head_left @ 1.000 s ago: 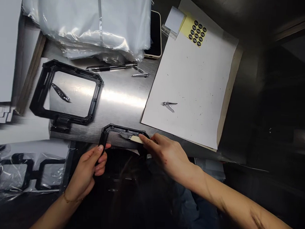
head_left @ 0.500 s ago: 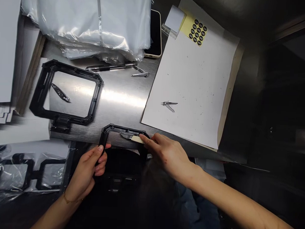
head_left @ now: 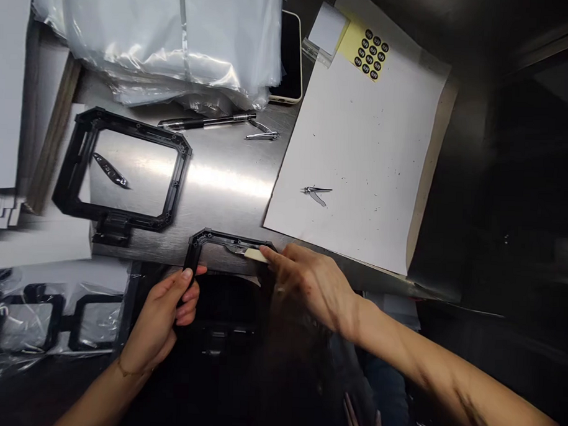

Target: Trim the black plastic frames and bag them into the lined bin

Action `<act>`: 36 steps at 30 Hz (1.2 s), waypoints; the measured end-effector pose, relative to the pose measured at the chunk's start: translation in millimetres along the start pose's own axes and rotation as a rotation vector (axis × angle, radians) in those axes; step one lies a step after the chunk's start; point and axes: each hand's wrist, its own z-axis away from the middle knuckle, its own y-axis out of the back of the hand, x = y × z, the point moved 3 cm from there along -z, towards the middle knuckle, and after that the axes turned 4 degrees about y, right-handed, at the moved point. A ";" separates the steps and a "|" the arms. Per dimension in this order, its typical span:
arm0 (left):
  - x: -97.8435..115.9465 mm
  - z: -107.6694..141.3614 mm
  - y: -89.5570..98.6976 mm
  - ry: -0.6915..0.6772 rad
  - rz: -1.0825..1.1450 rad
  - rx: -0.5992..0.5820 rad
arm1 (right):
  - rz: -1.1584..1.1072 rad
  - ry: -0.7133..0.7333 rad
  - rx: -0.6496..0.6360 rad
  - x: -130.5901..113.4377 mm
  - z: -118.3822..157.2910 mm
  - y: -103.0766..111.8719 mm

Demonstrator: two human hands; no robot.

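My left hand (head_left: 169, 302) is closed round the left side of a black plastic frame (head_left: 227, 237) at the table's near edge. My right hand (head_left: 309, 279) grips the pale handle of a small knife (head_left: 254, 255), index finger stretched along it. Its blade lies at the inner edge of the frame's top bar. The frame's lower part is lost in the dark below. Another black frame (head_left: 183, 166) lies on the metal table to the left, with a silver nail-clipper-like piece (head_left: 110, 169) inside its opening.
A white sheet (head_left: 351, 147) dotted with dark specks bears a nail clipper (head_left: 316, 194) and a yellow sticker sheet (head_left: 363, 54). Clear plastic bags (head_left: 154, 41), a phone (head_left: 289, 64), a pen (head_left: 208, 121) and another clipper (head_left: 263, 134) are farther back. Bagged black frames (head_left: 61, 323) lie lower left.
The view has shifted slightly. The knife stays at the frame's top bar with almost no visible movement, and both hands keep their hold.
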 end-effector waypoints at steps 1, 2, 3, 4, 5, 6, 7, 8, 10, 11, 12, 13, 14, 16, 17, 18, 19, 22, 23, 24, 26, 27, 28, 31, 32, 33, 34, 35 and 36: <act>0.5 -0.1 0.0 0.003 -0.002 0.000 | 0.020 0.004 0.011 0.3 0.0 -0.6; 1.0 -0.3 -0.2 0.007 -0.002 -0.001 | 0.041 0.009 0.029 0.5 0.1 -1.5; 1.5 -0.4 -0.4 0.010 -0.002 -0.001 | 0.062 0.019 0.047 0.7 0.3 -2.8; 2.0 -0.6 -0.7 0.011 0.001 -0.003 | 0.083 0.030 0.074 0.9 0.6 -4.2; 2.3 -0.7 -1.1 0.011 0.004 -0.004 | 0.108 0.048 0.107 0.9 0.9 -5.7; 2.5 -0.7 -1.3 0.009 0.008 -0.005 | 0.137 0.073 0.139 0.9 1.1 -7.5; 2.5 -0.7 -1.4 0.007 0.012 -0.004 | 0.176 0.100 0.174 1.0 1.2 -9.3; 2.2 -0.5 -1.4 0.004 0.015 -0.003 | 0.222 0.122 0.210 1.4 1.0 -11.1; 1.4 -0.3 -1.1 -0.004 0.019 -0.002 | 0.299 0.156 0.271 2.9 0.1 -14.6; 1.0 -0.3 -0.8 -0.011 0.020 -0.003 | 0.321 0.167 0.297 4.0 -0.7 -16.1; 0.5 -0.3 -0.5 -0.016 0.021 -0.006 | 0.332 0.174 0.320 5.2 -1.5 -17.2; 0.1 -0.5 -0.1 -0.020 0.022 -0.009 | 0.334 0.181 0.337 6.3 -2.3 -18.1; -0.3 -0.6 0.1 -0.024 0.023 -0.015 | 0.332 0.188 0.350 7.3 -3.1 -18.7; -0.8 -0.9 0.4 -0.030 0.025 -0.022 | 0.340 0.199 0.371 8.6 -4.4 -18.5; -1.0 -0.9 0.4 -0.033 0.025 -0.025 | 0.351 0.201 0.374 9.0 -5.0 -17.9; -1.0 -0.8 0.3 -0.037 0.026 -0.028 | 0.360 0.205 0.368 9.3 -5.6 -17.3; -1.1 -0.6 0.2 -0.040 0.027 -0.028 | 0.364 0.211 0.360 9.7 -6.2 -16.3; -1.1 -0.5 -0.6 -0.052 0.030 -0.025 | 0.355 0.235 0.328 12.4 -8.6 -12.7; -1.2 -0.5 -0.7 -0.057 0.030 -0.021 | 0.356 0.246 0.326 14.1 -9.8 -11.4; -1.2 -0.6 -0.8 -0.062 0.029 -0.019 | 0.363 0.258 0.332 16.1 -11.3 -10.0; -1.5 -0.7 -0.7 -0.067 0.026 -0.016 | 0.377 0.295 0.365 20.2 -15.4 -7.2; -1.7 -0.6 -0.4 -0.068 0.023 -0.013 | 0.375 0.330 0.390 21.5 -17.8 -5.8; -2.0 -0.4 -0.2 -0.067 0.019 -0.014 | 0.368 0.381 0.412 21.7 -20.3 -4.7; -2.9 0.3 0.5 -0.067 0.009 -0.008 | 0.335 0.562 0.426 16.0 -25.7 -2.4; -3.2 0.6 0.6 -0.069 0.007 -0.008 | 0.304 0.578 0.420 13.3 -26.6 -1.0; -3.4 0.7 0.7 -0.070 0.006 -0.007 | 0.260 0.559 0.416 10.9 -26.8 1.0; -3.5 0.8 0.8 -0.071 0.006 -0.009 | 0.212 0.507 0.416 8.8 -26.2 3.6; -3.5 0.8 1.1 -0.071 0.008 -0.009 | 0.164 0.442 0.414 6.9 -24.7 6.2; -3.4 0.9 1.2 -0.070 0.010 -0.012 | 0.129 0.376 0.407 5.1 -22.4 8.7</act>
